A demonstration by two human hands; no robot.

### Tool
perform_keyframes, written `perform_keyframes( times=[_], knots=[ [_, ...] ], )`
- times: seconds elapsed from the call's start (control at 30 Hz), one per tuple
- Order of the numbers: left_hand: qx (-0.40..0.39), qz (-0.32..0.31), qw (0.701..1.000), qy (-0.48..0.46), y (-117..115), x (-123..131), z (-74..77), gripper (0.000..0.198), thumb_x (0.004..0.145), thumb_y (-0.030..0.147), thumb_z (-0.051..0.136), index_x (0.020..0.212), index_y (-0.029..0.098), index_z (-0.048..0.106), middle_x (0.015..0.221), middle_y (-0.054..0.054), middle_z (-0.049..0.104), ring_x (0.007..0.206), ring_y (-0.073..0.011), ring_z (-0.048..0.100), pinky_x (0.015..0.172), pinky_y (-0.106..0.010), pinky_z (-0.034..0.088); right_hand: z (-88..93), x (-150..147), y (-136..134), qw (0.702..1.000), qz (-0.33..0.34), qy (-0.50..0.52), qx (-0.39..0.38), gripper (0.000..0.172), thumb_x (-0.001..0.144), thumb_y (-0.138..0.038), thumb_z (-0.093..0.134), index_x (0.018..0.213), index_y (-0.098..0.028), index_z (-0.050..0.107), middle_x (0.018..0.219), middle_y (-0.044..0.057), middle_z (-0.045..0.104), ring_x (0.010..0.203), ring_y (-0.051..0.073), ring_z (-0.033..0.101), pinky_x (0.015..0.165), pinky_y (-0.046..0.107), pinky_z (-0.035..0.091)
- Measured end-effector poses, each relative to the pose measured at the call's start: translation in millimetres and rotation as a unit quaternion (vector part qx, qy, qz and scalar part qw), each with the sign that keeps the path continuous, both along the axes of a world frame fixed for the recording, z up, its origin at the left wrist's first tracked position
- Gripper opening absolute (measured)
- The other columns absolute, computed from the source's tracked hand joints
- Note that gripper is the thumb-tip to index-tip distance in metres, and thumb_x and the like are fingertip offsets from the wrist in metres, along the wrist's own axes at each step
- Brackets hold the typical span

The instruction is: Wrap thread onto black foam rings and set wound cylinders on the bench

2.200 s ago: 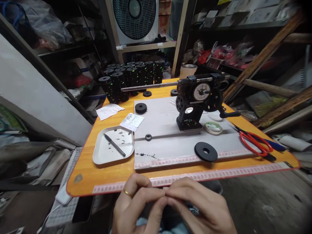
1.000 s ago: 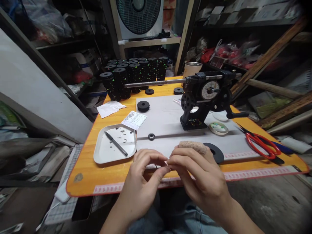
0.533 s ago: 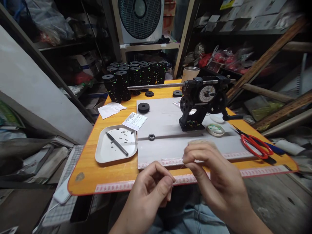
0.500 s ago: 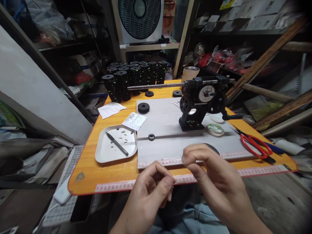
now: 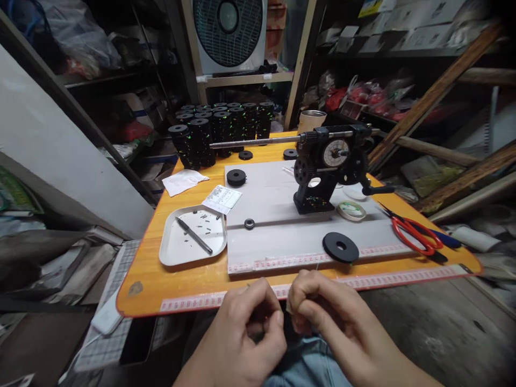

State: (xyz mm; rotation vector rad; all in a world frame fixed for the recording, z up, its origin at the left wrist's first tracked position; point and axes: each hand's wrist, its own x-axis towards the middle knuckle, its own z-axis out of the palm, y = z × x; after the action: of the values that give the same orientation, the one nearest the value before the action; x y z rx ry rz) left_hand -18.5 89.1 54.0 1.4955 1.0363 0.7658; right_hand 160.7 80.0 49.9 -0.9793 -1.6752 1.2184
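Note:
Just past the table's front edge, above my lap, my left hand (image 5: 248, 333) and my right hand (image 5: 332, 317) are close together. Thumb and fingertips are pinched on both, and whatever they hold is too small or hidden to make out. A faint thin line seems to rise above my right fingers. Beyond that hand a black disc with a centre hole (image 5: 341, 247) lies across the grey board's (image 5: 278, 236) front edge. On the board stands a black hand-crank winder (image 5: 322, 166) with a dial and a long threaded rod.
To the left are a white tray (image 5: 166, 252) with a pen (image 5: 194, 235) and a printed slip (image 5: 222, 199). Red-handled scissors (image 5: 415, 236) lie right, near a roll of tape (image 5: 351, 211). Stacked black spools (image 5: 199, 142) stand behind. Measuring tape (image 5: 193, 302) runs along the front edge.
My right hand has come down and left, closer to my left hand, and its fingers have curled in more. The black disc, mostly covered before, is now in sight.

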Motion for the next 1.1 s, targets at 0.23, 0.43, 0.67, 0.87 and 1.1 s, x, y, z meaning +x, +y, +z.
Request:
perform_keyframes(
  times=[0.23, 0.43, 0.67, 0.87, 1.1],
  knots=[
    [-0.073, 0.015, 0.993, -0.092, -3.7, -2.4, -13.1, 0.028, 0.091, 0.042, 0.052, 0.075, 0.02, 0.047, 0.069, 0.003, 0.041, 0.062, -0.0115, 0.036, 0.054, -0.025, 0.028, -1.9, 3.9, -0.8, 0.993, 0.0, 0.085, -0.08, 0.014, 0.101, -0.031, 0.043, 0.102, -0.022, 0.054, 0.083, 0.002, 0.058, 0.072, 0.013, 0.06, 0.064, 0.023, 0.053],
    [-0.084, 0.044, 0.986, -0.137, -5.5, -7.7, -19.1, 0.032, 0.091, 0.048, 0.054, 0.076, 0.02, 0.047, 0.065, 0.005, 0.037, 0.054, -0.009, 0.029, 0.048, -0.023, 0.023, 3.4, 14.3, 4.1, 0.961, -0.069, -0.146, 0.225, 0.033, 0.089, -0.008, 0.059, 0.117, -0.024, 0.059, 0.088, 0.004, 0.061, 0.077, 0.015, 0.062, 0.067, 0.024, 0.053],
    [-0.107, 0.047, 0.981, -0.158, -7.2, -7.0, -19.2, 0.035, 0.089, 0.049, 0.059, 0.075, 0.02, 0.047, 0.064, 0.006, 0.035, 0.051, -0.0075, 0.026, 0.046, -0.023, 0.02, 9.0, 23.5, 0.9, 0.919, -0.083, -0.199, 0.329, 0.037, 0.084, -0.002, 0.061, 0.113, -0.025, 0.066, 0.084, 0.004, 0.059, 0.073, 0.016, 0.062, 0.062, 0.024, 0.053],
    [-0.117, 0.083, 0.981, -0.129, -7.5, -0.7, -7.6, 0.041, 0.08, 0.055, 0.066, 0.073, 0.018, 0.051, 0.062, 0.006, 0.036, 0.052, -0.0072, 0.026, 0.046, -0.022, 0.017, 13.5, 28.2, -0.2, 0.917, -0.091, -0.193, 0.336, 0.031, 0.085, -0.003, 0.06, 0.108, -0.023, 0.065, 0.087, 0.005, 0.062, 0.076, 0.017, 0.064, 0.064, 0.024, 0.056],
    [-0.105, 0.141, 0.979, -0.098, -6.8, 3.7, -8.1, 0.04, 0.078, 0.054, 0.067, 0.07, 0.018, 0.053, 0.064, 0.004, 0.042, 0.057, -0.0089, 0.031, 0.047, -0.022, 0.017, 14.0, 30.5, -0.8, 0.869, -0.173, -0.226, 0.405, 0.038, 0.084, -0.001, 0.063, 0.118, -0.018, 0.063, 0.095, 0.006, 0.06, 0.083, 0.016, 0.062, 0.067, 0.024, 0.054]
  ],
)
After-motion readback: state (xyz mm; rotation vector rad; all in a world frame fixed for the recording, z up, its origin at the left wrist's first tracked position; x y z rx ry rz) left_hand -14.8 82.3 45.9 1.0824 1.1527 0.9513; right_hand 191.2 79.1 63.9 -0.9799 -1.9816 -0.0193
